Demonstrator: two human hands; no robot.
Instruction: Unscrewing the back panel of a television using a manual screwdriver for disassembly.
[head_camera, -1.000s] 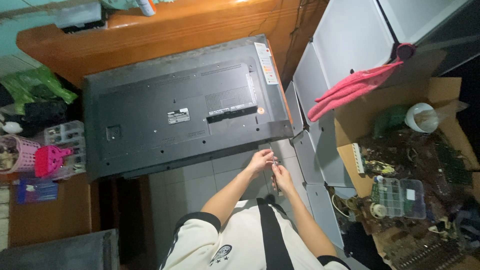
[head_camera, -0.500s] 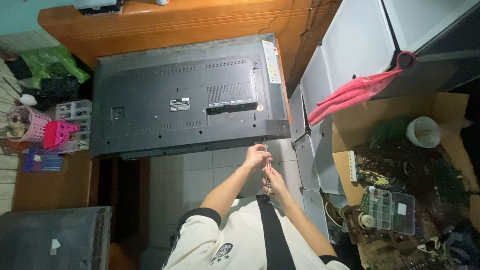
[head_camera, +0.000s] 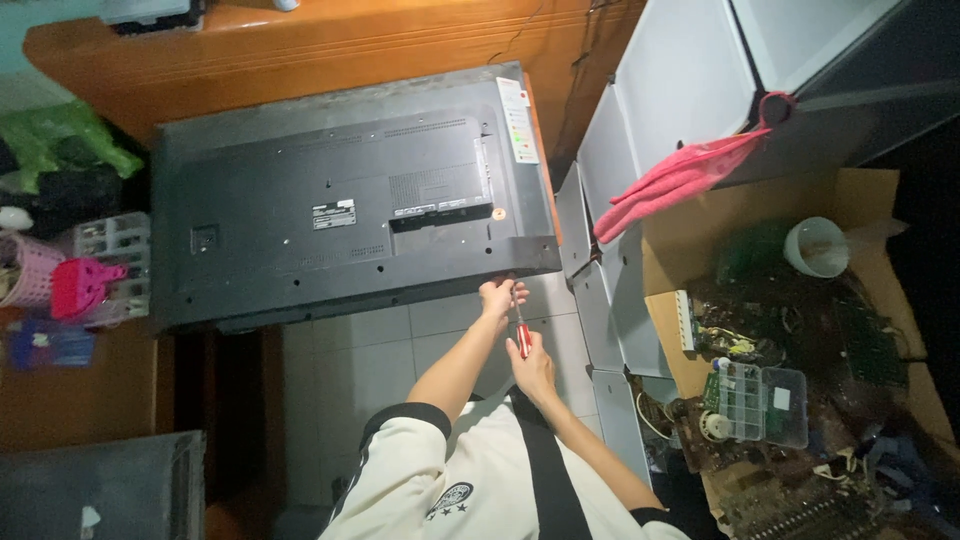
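Both your hands sit closer to the television's lower edge than a moment ago: your left hand now pinches the red-handled screwdriver's shaft right against the back panel, near its lower right corner. Your right hand is clenched around the handle just below. Judging by that, the tip looks seated at a screw, though the screw itself is hidden.

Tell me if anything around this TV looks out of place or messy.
The flat TV lies face down, its near edge overhanging the tiled floor. A pink cloth is draped over the grey panels, and the cardboard box holds jumbled circuit boards.
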